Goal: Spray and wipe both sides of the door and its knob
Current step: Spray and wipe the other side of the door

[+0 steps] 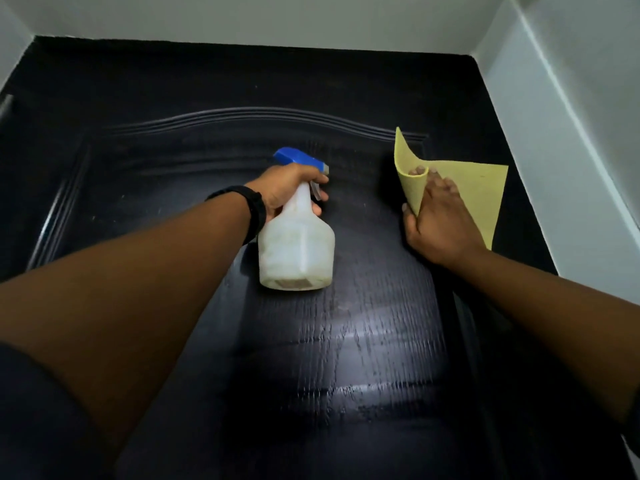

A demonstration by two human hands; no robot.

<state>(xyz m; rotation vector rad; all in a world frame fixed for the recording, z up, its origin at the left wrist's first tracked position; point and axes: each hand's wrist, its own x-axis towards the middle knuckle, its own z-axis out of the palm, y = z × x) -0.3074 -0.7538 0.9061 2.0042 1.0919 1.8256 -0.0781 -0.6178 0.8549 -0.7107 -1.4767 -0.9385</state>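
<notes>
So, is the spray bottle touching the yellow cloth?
Apart. The head view shows a bare strip of dark door between the spray bottle, gripped in the left hand, and the yellow cloth held by the right hand.

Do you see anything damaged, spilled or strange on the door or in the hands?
Nothing serious. The yellow cloth, which the right hand holds against the door, has one corner curled up off it. The spray bottle in the left hand looks cloudy and stained near its base.
</notes>
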